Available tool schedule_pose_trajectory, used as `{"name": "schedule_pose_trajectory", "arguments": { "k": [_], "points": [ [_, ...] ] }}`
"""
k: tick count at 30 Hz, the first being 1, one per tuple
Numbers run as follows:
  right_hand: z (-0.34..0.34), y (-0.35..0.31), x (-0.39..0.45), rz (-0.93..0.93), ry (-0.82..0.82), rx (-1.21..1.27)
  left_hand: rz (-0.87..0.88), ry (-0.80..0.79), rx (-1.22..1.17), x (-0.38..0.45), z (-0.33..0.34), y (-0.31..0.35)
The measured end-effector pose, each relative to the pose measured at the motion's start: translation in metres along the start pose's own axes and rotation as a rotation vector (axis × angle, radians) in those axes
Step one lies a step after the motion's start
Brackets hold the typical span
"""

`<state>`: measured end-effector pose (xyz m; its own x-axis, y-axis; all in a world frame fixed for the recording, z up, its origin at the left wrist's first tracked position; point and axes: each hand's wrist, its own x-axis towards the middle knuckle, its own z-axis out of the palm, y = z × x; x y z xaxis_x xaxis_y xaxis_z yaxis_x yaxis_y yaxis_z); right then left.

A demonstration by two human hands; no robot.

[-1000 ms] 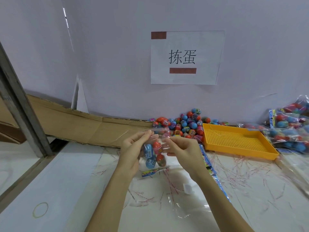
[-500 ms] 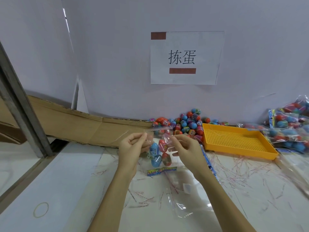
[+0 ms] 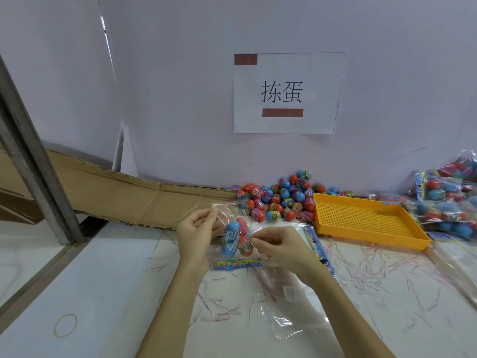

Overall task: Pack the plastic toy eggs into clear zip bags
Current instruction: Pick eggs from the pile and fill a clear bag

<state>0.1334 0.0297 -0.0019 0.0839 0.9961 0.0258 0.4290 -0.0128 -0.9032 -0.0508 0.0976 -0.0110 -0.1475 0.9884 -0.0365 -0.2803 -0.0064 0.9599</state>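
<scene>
A clear zip bag (image 3: 228, 213) with several blue and red toy eggs (image 3: 232, 232) inside hangs between my hands above the table. My left hand (image 3: 197, 228) pinches the bag's upper left edge. Lower down, my right hand (image 3: 277, 244) pinches the bag's right side beside the eggs. The bag's mouth flap stands up, tilted to the left. A coloured printed strip (image 3: 237, 263) marks the bag's bottom. A heap of loose toy eggs (image 3: 281, 200) lies against the wall behind my hands.
An orange perforated tray (image 3: 361, 219) sits to the right of the heap. Filled bags of eggs (image 3: 449, 202) are piled at the far right. Empty clear bags (image 3: 286, 313) and thin red strips litter the table. Cardboard (image 3: 116, 195) leans at the left; a rubber band (image 3: 65, 325) lies near left.
My right hand has dropped from the bag's top edge down its right side. The bag has shifted right and lower, and its top flap now stands free.
</scene>
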Motion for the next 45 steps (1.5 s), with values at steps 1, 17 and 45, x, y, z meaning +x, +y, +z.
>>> {"name": "schedule_pose_trajectory", "arguments": {
  "k": [1,17,45],
  "points": [
    [0.000,0.000,0.000,0.007,-0.008,0.004,0.000,0.004,-0.004,0.000,0.000,0.000],
    [0.017,-0.019,-0.003,-0.671,0.522,-0.298,0.131,-0.348,0.131,-0.021,0.014,0.011],
    [0.009,-0.009,-0.004,-0.601,0.522,-0.331,0.722,-0.413,0.714,-0.027,0.018,0.003]
  ]
}}
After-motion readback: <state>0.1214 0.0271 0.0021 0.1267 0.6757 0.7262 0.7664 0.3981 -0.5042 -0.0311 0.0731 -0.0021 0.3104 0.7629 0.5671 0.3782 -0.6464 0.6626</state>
